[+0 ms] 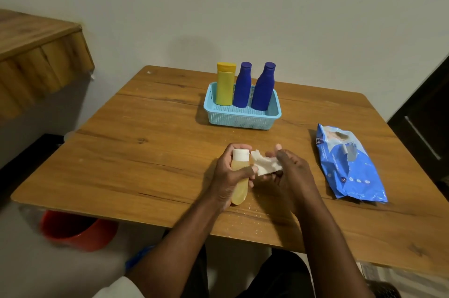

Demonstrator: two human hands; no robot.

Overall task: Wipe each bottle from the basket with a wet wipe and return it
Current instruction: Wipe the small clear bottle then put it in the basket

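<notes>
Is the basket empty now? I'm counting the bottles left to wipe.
No, the basket still holds three upright bottles: a yellow bottle and two blue bottles, while the left hand holds a fourth.

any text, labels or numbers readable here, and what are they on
"72" reads, upside down, in a small dark circle near the close end of the blue wipes pack; its other print is too blurred to read.
No text shows on the yellow bottle, the two blue bottles or the clear bottle in the left hand.
</notes>
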